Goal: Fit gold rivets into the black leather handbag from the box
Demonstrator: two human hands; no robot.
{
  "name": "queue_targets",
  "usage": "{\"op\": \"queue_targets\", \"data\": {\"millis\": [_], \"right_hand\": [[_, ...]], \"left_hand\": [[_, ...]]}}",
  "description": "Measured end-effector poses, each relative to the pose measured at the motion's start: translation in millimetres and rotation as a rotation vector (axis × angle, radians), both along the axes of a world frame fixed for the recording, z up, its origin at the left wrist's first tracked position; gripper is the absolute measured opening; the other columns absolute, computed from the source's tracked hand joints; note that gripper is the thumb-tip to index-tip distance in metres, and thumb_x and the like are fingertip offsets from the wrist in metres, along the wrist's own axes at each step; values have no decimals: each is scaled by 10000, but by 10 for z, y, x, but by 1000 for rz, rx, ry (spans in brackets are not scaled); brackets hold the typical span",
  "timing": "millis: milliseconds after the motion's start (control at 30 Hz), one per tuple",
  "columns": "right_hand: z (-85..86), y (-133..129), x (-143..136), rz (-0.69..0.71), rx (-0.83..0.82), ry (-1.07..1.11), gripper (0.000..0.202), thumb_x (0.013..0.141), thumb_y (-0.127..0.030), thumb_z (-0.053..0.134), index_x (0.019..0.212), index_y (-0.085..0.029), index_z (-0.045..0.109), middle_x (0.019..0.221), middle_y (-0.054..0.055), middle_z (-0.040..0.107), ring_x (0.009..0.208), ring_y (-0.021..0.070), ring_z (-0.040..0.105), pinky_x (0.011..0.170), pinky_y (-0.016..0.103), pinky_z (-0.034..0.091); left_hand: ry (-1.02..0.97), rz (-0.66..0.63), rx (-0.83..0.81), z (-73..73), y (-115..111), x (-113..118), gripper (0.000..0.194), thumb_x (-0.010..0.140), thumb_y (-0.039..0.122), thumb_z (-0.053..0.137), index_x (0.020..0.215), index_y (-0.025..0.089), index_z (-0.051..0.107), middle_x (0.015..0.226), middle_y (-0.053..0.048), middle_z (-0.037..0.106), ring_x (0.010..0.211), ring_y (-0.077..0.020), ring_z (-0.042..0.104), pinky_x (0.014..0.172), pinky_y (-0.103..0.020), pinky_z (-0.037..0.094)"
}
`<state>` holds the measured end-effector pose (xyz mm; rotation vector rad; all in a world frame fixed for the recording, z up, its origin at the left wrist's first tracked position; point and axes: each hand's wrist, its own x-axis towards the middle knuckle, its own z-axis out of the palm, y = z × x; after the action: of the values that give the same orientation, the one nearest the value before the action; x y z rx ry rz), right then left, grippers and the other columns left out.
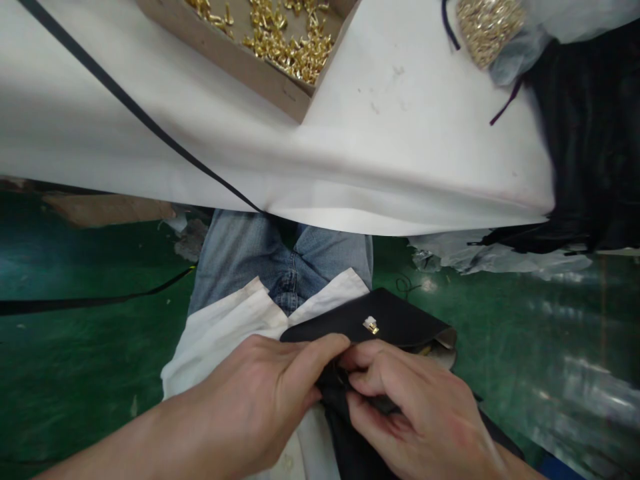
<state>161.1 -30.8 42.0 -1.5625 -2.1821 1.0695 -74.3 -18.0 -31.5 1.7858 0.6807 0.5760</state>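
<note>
A black bag (400, 313) lies across my lap, its flap carrying a small gold clasp (371, 325). My left hand (270, 387) is closed on the bag's near edge, thumb pressing on top. Close beside it, my right hand (405, 393) has its fingertips pinched on the black material, almost touching the left thumb. Whatever small part may sit between the right fingertips is hidden. At the right, the flap's corner stands a little open and shows a paler inside.
Ahead is a table with a white cover (380, 153). On it stand a cardboard box (280, 93) of gold metal fittings (290, 47), a plastic bag of gold pieces (490, 27) and black material (590, 133). A black strap (135, 110) crosses the cover. The floor (540, 333) is green.
</note>
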Motion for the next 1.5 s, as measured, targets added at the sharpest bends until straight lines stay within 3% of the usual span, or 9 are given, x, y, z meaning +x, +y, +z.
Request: {"op": "queue_targets", "data": {"millis": [167, 333, 500, 700, 900, 1067, 1200, 1367, 1500], "right_hand": [[32, 30, -5, 3, -16, 51, 204, 994, -44, 601, 980, -246, 582, 976, -21, 788, 837, 116, 790, 750, 210, 596], [86, 85, 73, 29, -108, 140, 181, 995, -50, 684, 986, -228, 718, 1046, -1, 802, 872, 98, 798, 759, 160, 601], [141, 97, 126, -5, -52, 45, 226, 986, -77, 750, 1132, -238, 811, 1071, 21, 829, 873, 128, 823, 769, 173, 640], [105, 38, 108, -99, -20, 31, 106, 985, -159, 799, 922, -245, 794, 941, -19, 860, 830, 133, 848, 780, 166, 663], [68, -12, 139, -42, 28, 27, 110, 1042, -173, 747, 975, -250, 790, 1036, -45, 873, 899, 92, 851, 879, 139, 639], [56, -24, 173, 10, 1, 66, 151, 1109, -206, 670, 976, -232, 737, 1060, -40, 867, 929, 87, 844, 905, 149, 635], [14, 26, 199, 94, -20, 102, 137, 1111, -162, 646, 1007, -205, 726, 1091, -6, 858, 985, 105, 838, 931, 169, 635], [-12, 112, 217, 142, -67, 163, 140, 1081, -103, 653, 986, -197, 696, 1022, -1, 830, 913, 125, 822, 824, 214, 625], [6, 150, 205, 158, -113, 166, 158, 1081, -96, 635, 970, -200, 677, 975, -5, 809, 856, 129, 800, 777, 236, 593]], "left_hand": [[-108, 120, -2, -92, -62, 14, 479, 1077, 58, 503, 1541, 179, 484, 1215, -109, 831, 990, -196, 848, 858, -299, 711], [-142, 96, 129, -221, -144, -41, 490, 1061, -19, 491, 1532, 112, 527, 1281, -150, 822, 1138, -203, 832, 1055, -342, 681], [-156, 106, 156, -276, -172, -56, 538, 1052, -28, 508, 1569, 124, 509, 1286, -130, 828, 1116, -192, 838, 1099, -348, 665], [-83, 84, 309, -272, -209, -93, 556, 1038, -50, 432, 1573, 71, 520, 1275, -146, 828, 1266, -242, 788, 1112, -366, 658], [-64, 46, 319, -297, -194, -134, 550, 1070, 3, 445, 1615, 60, 492, 1326, -172, 806, 1321, -270, 760, 1092, -360, 664], [-9, -27, 445, -188, -48, -139, 495, 1162, 119, 326, 1635, 29, 444, 1260, -150, 831, 1234, -266, 796, 939, -332, 697], [16, -40, 508, -128, 35, -142, 495, 1194, 175, 251, 1621, 30, 456, 1229, -110, 846, 1220, -231, 798, 931, -295, 674], [5, -55, 520, -130, 62, -126, 441, 1187, 170, 260, 1456, 46, 586, 1182, -102, 858, 1192, -255, 812, 961, -323, 678], [-5, -56, 507, -136, 20, -130, 506, 1178, 170, 292, 1636, 17, 446, 1155, -115, 860, 1206, -269, 811, 959, -332, 689]]}}
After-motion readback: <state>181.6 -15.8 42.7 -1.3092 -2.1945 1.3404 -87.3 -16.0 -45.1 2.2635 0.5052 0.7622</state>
